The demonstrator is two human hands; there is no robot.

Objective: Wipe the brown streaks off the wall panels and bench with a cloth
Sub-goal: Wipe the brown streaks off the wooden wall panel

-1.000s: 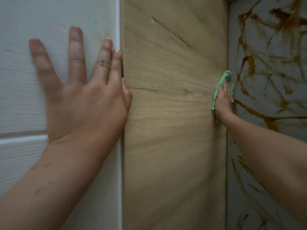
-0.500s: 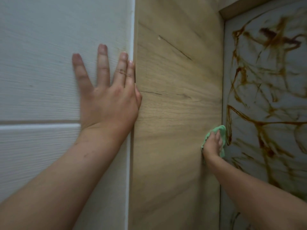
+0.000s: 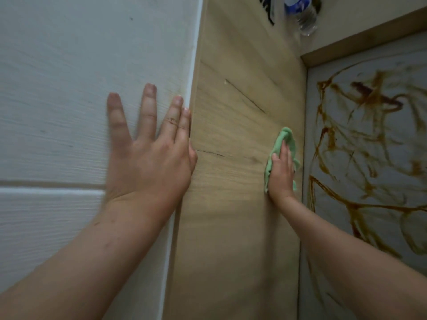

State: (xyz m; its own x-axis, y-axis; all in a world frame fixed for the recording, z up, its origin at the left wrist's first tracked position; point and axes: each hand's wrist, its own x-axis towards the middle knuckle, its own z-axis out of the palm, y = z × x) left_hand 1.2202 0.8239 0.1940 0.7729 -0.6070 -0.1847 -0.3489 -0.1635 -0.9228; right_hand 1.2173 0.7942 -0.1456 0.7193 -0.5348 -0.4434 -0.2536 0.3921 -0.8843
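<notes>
My right hand (image 3: 281,173) presses a light green cloth (image 3: 285,140) flat against the light wood panel (image 3: 233,181), close to its right edge; the fingers lie straight over the cloth. To the right, a grey panel (image 3: 374,144) is covered in brown streaks (image 3: 360,206). My left hand (image 3: 150,155) rests flat with fingers spread on the white wall panel (image 3: 69,100), its little finger at the panel's right edge.
A clear plastic water bottle (image 3: 302,15) with a blue label lies at the top right, above a wooden ledge (image 3: 360,39). A dark-toothed object (image 3: 265,10) shows partly at the top edge.
My right hand has slid the cloth back up the wood panel after going down. The view has tilted up, bringing the bottle into sight. My left hand stays pressed on the white panel.
</notes>
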